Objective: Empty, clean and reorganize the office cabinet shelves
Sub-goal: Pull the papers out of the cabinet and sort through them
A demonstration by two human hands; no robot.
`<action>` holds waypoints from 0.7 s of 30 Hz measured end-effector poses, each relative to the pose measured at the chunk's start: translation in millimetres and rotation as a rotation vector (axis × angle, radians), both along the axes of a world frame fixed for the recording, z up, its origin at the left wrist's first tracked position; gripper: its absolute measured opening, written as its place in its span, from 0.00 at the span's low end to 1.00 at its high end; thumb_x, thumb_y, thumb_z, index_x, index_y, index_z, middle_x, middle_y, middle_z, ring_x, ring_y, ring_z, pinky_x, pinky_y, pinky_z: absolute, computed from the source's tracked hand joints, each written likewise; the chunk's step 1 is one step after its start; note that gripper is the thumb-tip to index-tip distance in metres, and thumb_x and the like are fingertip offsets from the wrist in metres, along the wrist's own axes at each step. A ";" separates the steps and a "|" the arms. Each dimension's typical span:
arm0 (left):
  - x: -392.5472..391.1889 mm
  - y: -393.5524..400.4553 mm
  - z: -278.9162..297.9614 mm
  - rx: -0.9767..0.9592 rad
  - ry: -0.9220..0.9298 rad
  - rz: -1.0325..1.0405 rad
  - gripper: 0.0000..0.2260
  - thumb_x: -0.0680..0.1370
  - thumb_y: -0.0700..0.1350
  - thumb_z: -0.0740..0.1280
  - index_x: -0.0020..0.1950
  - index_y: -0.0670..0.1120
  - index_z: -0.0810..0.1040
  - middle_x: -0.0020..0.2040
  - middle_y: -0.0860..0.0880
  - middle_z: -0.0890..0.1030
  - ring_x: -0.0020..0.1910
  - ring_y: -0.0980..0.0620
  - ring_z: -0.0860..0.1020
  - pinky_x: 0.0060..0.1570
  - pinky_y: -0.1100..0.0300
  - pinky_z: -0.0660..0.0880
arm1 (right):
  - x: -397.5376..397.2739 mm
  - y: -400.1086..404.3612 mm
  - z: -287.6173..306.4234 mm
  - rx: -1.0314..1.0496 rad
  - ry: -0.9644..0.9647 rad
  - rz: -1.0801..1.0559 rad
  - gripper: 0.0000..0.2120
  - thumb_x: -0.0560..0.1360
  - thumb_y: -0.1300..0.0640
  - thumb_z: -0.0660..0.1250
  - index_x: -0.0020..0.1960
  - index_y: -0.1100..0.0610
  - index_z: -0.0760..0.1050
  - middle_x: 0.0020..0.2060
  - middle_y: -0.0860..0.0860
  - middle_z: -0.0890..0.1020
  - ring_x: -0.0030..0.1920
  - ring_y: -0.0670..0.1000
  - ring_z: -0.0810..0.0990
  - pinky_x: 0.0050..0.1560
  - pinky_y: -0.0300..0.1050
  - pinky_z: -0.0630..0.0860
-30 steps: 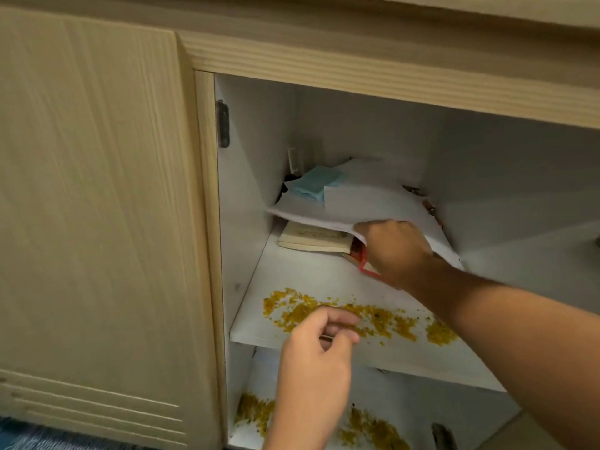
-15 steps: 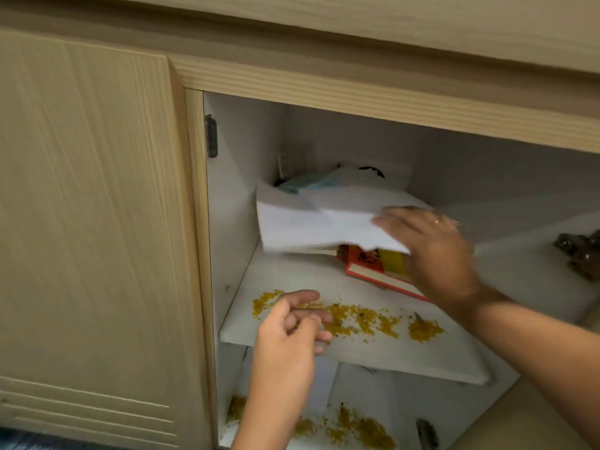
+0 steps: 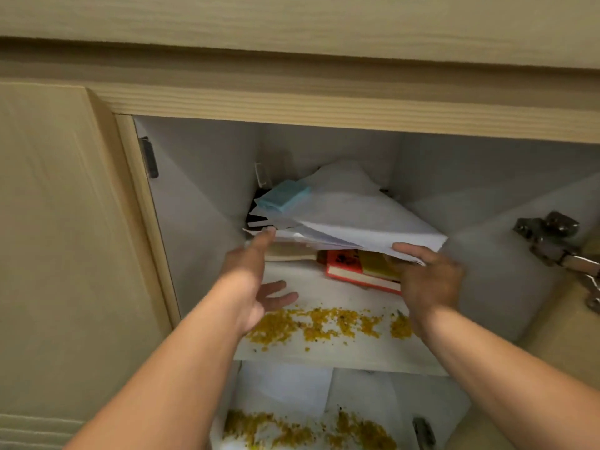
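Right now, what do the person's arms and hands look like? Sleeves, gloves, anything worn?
Both forearms are bare up to the frame edge: no sleeves show. The left hand and right hand wear no gloves. No watch or wristband is visible on either wrist. The right hand is motion-blurred, so a ring cannot be told.
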State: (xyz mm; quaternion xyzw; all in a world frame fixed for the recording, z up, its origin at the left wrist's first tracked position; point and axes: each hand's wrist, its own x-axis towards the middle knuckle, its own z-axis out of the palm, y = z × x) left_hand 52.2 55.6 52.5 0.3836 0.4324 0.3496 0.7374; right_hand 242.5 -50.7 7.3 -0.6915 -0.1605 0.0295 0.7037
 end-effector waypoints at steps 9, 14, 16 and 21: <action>25.1 18.2 -12.8 -0.019 -0.220 -0.098 0.08 0.78 0.33 0.63 0.55 0.41 0.77 0.50 0.41 0.82 0.49 0.41 0.82 0.36 0.51 0.83 | -6.1 -11.9 18.8 0.522 0.629 0.252 0.16 0.71 0.66 0.58 0.54 0.56 0.77 0.50 0.53 0.80 0.52 0.56 0.79 0.62 0.55 0.77; 33.3 13.4 -34.1 0.027 -0.121 -0.092 0.18 0.70 0.23 0.59 0.53 0.39 0.75 0.51 0.39 0.80 0.48 0.38 0.81 0.50 0.42 0.80 | 19.3 3.8 16.0 0.237 0.623 0.233 0.18 0.75 0.57 0.74 0.62 0.58 0.75 0.53 0.56 0.83 0.47 0.58 0.85 0.34 0.55 0.83; 33.1 10.9 -38.1 0.043 -0.121 -0.075 0.22 0.67 0.22 0.58 0.55 0.40 0.75 0.53 0.39 0.81 0.51 0.36 0.81 0.54 0.37 0.78 | 28.8 10.6 11.7 0.160 0.614 0.183 0.22 0.71 0.66 0.76 0.63 0.60 0.75 0.55 0.57 0.82 0.47 0.58 0.84 0.32 0.52 0.82; 24.8 9.4 -34.9 -0.006 -0.168 -0.080 0.16 0.74 0.37 0.70 0.61 0.44 0.76 0.54 0.41 0.83 0.49 0.41 0.82 0.48 0.48 0.80 | 30.6 3.9 -2.5 0.197 0.556 0.175 0.29 0.67 0.70 0.76 0.65 0.57 0.74 0.55 0.58 0.83 0.49 0.63 0.84 0.43 0.72 0.80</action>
